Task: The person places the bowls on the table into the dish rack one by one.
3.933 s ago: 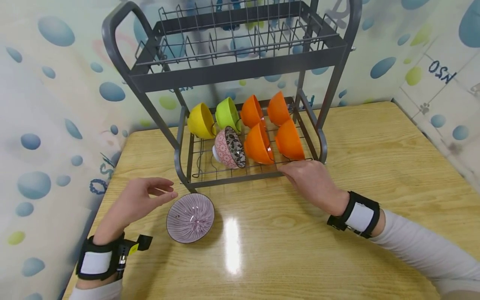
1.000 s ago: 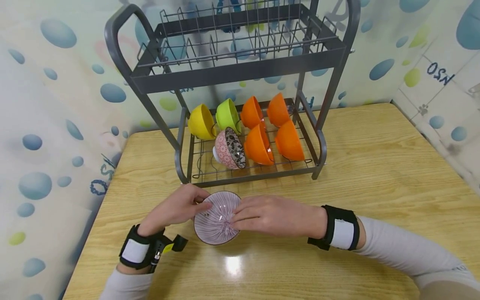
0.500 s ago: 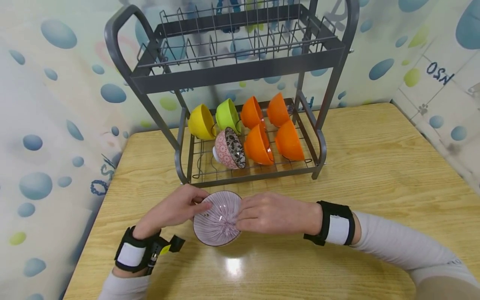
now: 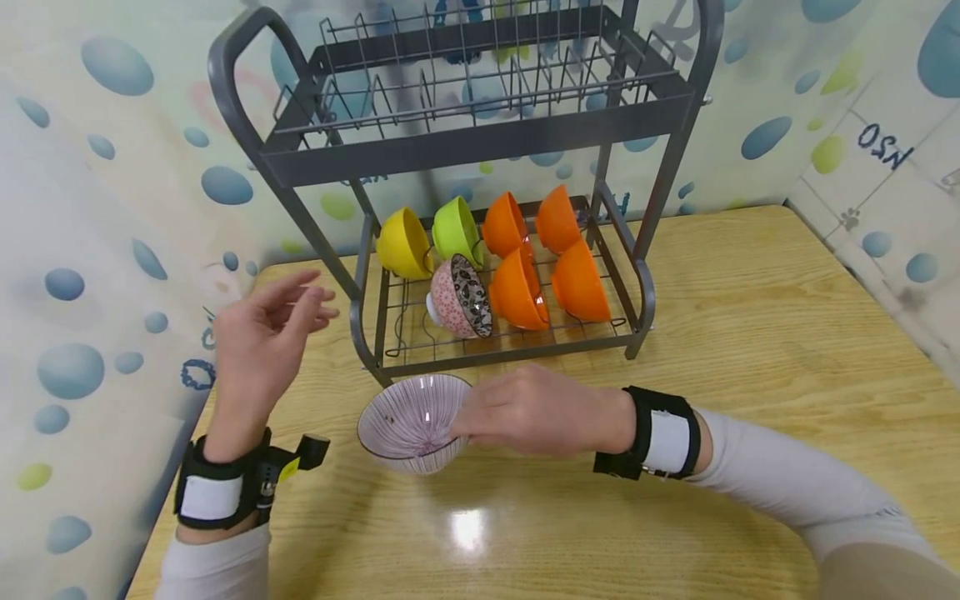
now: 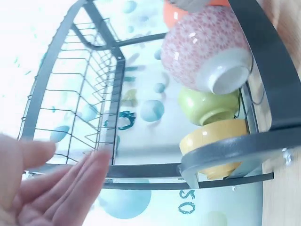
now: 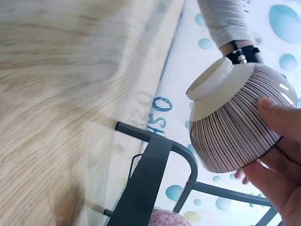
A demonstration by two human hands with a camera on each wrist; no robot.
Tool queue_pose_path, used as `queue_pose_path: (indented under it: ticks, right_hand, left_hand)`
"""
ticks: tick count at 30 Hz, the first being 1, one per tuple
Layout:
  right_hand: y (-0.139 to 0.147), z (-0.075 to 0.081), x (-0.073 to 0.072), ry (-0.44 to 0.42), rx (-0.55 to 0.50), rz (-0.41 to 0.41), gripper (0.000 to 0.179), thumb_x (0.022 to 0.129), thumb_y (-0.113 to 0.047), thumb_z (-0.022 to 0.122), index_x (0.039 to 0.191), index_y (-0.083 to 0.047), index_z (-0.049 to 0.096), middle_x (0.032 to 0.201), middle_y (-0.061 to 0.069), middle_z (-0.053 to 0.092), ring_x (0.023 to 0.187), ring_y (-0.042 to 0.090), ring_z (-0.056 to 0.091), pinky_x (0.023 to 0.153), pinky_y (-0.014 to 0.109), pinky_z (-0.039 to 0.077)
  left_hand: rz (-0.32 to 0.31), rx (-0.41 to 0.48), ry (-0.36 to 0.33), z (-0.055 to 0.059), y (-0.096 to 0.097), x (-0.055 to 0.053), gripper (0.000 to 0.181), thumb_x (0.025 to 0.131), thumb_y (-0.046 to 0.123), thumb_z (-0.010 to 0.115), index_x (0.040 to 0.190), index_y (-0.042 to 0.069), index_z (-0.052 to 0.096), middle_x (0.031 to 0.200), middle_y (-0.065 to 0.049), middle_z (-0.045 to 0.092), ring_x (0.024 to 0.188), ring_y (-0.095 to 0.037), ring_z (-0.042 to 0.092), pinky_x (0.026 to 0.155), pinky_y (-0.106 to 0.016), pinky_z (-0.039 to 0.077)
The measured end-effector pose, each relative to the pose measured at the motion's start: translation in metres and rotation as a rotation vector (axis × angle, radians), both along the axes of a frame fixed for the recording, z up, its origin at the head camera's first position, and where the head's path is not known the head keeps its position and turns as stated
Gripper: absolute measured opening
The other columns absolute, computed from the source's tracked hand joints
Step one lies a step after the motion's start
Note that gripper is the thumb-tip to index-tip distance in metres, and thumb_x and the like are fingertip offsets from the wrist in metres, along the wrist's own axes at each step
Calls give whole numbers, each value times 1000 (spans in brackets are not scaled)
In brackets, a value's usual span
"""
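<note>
My right hand (image 4: 528,410) grips the right side of a purple-striped bowl (image 4: 411,417), its thumb on the striped outer wall and fingers over the rim. In the right wrist view the bowl (image 6: 235,127) is held off the wooden table, showing its white foot. My left hand (image 4: 262,350) is apart from the bowl, raised near the rack's left front post with fingers loosely extended and holding nothing. Inside the lower tier of the dark metal dish rack (image 4: 480,150) stands a pink floral bowl (image 4: 452,298), tilted on its side.
Behind the pink bowl are a yellow bowl (image 4: 403,244) and a green bowl (image 4: 456,231). Several orange bowls (image 4: 517,290) fill the lower tier's right half. The rack's upper tier has wire dividers. A patterned wall (image 4: 135,208) borders the wooden table (image 4: 750,333).
My left hand has let go of the striped bowl and moved up and left. In my right hand the bowl has shifted slightly left and tilted, so its outer wall shows.
</note>
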State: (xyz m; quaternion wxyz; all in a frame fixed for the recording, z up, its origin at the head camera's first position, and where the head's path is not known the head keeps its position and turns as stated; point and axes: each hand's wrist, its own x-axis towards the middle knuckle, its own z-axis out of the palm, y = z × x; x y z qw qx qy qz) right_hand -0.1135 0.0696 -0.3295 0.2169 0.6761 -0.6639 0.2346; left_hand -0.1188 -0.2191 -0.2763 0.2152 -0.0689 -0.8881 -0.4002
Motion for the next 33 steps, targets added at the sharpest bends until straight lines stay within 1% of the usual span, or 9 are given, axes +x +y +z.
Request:
queue_pose_path:
  ticks: [3, 5, 9, 11, 16, 19, 28, 31, 33]
  right_hand:
    - [-4, 3, -5, -78, -38, 5, 14, 88, -15, 68, 100, -9, 72, 96, -1, 75, 91, 7, 69, 87, 19, 52]
    - [-6, 7, -9, -141, -39, 3, 16, 86, -15, 69, 101, -8, 72, 96, 0, 75, 90, 8, 69, 87, 19, 52]
    - [-7, 15, -17, -294, -28, -46, 23, 84, -18, 72, 103, -6, 73, 95, 2, 75, 87, 7, 69, 83, 16, 53]
    - [-8, 18, -21, -421, -35, -74, 25, 83, -18, 73, 104, -4, 73, 97, 5, 75, 86, 6, 69, 80, 15, 53]
    - [-10, 26, -30, -794, -99, -117, 26, 83, -13, 72, 106, 0, 71, 100, 9, 74, 84, 4, 68, 75, 20, 56]
    - [-12, 30, -35, -936, -128, -152, 27, 84, -12, 71, 109, -1, 70, 101, 9, 74, 84, 6, 68, 75, 25, 57]
    - [-27, 38, -47, -1138, -164, -296, 34, 88, -13, 67, 120, -4, 66, 110, 8, 72, 95, 10, 68, 83, 29, 56]
    - [-33, 39, -51, -1228, -185, -328, 32, 90, -14, 65, 121, -6, 65, 111, 6, 72, 93, 12, 68, 81, 31, 57]
    - [-37, 39, -53, -1276, -206, -343, 31, 91, -16, 63, 121, -8, 64, 109, 4, 72, 86, 17, 67, 74, 32, 57]
  left_hand:
    - [106, 21, 87, 5, 0, -10, 37, 94, 28, 59, 127, 14, 63, 111, -10, 71, 91, 7, 64, 79, -10, 51]
    - [126, 36, 102, 8, 0, -17, 40, 94, 30, 59, 131, 16, 60, 119, -7, 68, 103, 0, 63, 88, -15, 51]
    - [71, 109, 73, 11, 1, -33, 44, 96, 30, 55, 138, 20, 52, 134, -3, 60, 120, -12, 57, 102, -27, 46]
    - [23, 146, 56, 13, 2, -39, 43, 97, 29, 53, 140, 21, 50, 137, -4, 57, 124, -12, 55, 106, -29, 43]
    - [-60, 209, 57, 17, 7, -51, 39, 99, 27, 49, 136, 18, 53, 131, -5, 61, 117, -14, 60, 102, -28, 46]
    - [-61, 235, 61, 18, 9, -54, 36, 99, 27, 49, 132, 15, 56, 123, -7, 66, 109, -14, 64, 96, -26, 50]
    - [-57, 272, 53, 17, 6, -56, 31, 97, 25, 51, 123, 10, 62, 107, -7, 68, 99, -15, 66, 91, -25, 52]
    - [-53, 264, 49, 17, 6, -57, 30, 97, 25, 51, 121, 9, 62, 106, -6, 68, 98, -15, 66, 91, -25, 52]
    - [-51, 259, 50, 16, 5, -57, 30, 97, 26, 51, 119, 9, 63, 105, -6, 68, 97, -15, 66, 90, -25, 53]
